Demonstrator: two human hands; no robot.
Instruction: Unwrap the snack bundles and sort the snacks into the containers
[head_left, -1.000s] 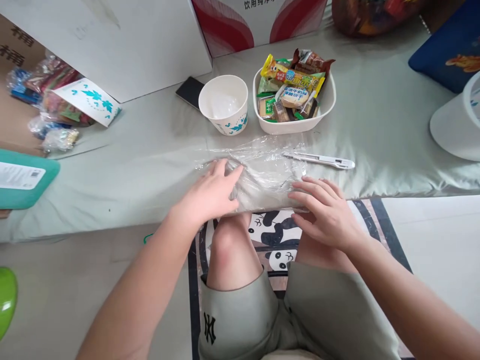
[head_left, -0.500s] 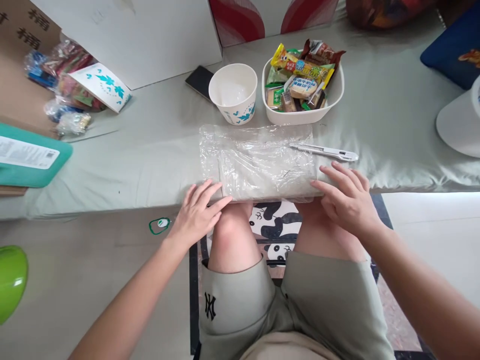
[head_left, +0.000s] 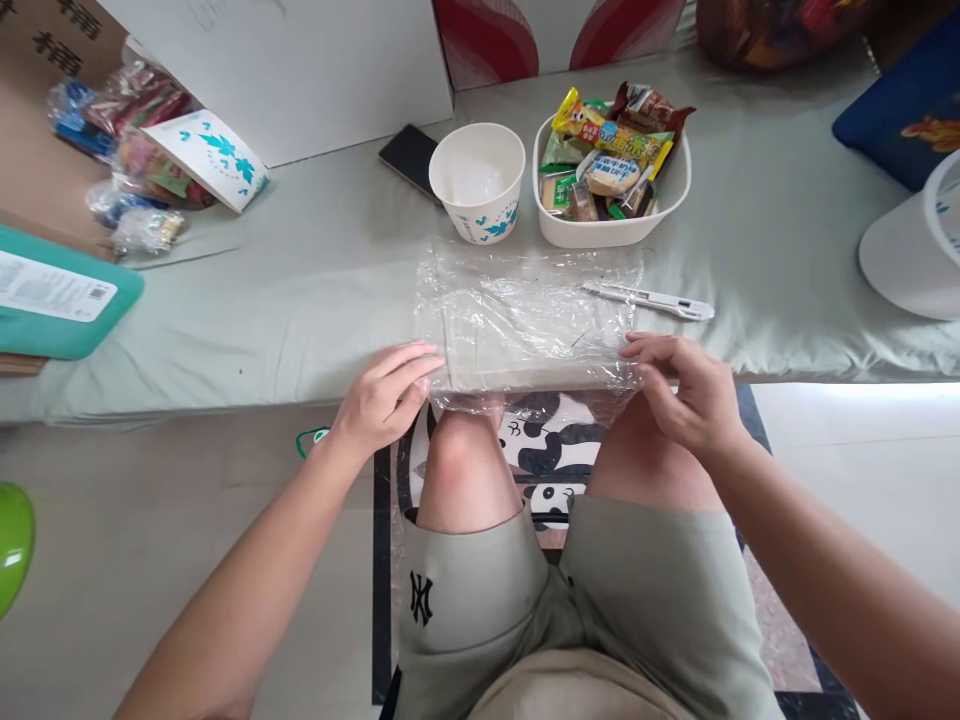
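Observation:
A sheet of clear plastic wrap [head_left: 525, 320] lies on the grey-green cloth at the near edge of the surface, above my knees. My left hand [head_left: 382, 395] pinches its near left corner, fingers curled. At the near right corner my right hand [head_left: 686, 390] grips the wrap, fingers closed on the film. Just past the sheet stand a white paper cup [head_left: 478, 180] with blue leaf print and a white bowl [head_left: 660, 210] full of wrapped snacks. A white utility knife [head_left: 649, 300] lies to the right of the sheet.
A black phone [head_left: 409, 155] lies behind the cup, near a large white box [head_left: 300, 60]. Snack bags and a tipped paper cup [head_left: 210, 160] sit far left, a teal package [head_left: 60, 300] at the left edge, a white container [head_left: 919, 240] far right.
The wrap was crumpled under both hands, then spread flat. Both hands moved out to its near corners and have now closed on the film's edge.

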